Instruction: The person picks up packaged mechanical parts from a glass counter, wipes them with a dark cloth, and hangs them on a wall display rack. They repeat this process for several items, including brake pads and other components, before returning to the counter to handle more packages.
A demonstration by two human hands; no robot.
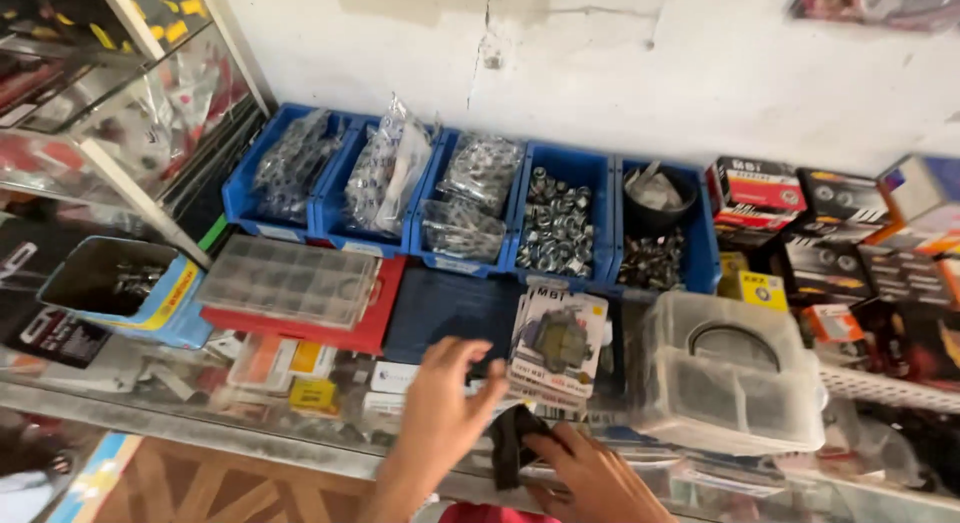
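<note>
We see both hands low at the near edge of the glass table (200, 423). The right hand (590, 478) holds a small black part (512, 445); its grip is closed on the lower side of it, thumb across the front. The part stands almost upright, its long axis running from the right grip up and a little to the left. So it lies just left of the right grip, between the two hands. The right hand is clearly the nearer one, because it is touching the part.

The left hand (440, 413) is just left of the part. Its grip is released, the fingers spread and a bit curled, holding nothing. Its palm turns toward the part, its wrist comes up from below. We cannot tell if its fingers touch the part.

Just beyond the part lies a stack of carded packs (558, 345). Right of it stands a clear plastic box (735, 383) with a dark ring inside. Left of it lies a clear organizer (290, 278) on a red tray (375, 323). Farthest, by the wall, is a row of blue bins (455, 198) with nuts and bagged hardware.
</note>
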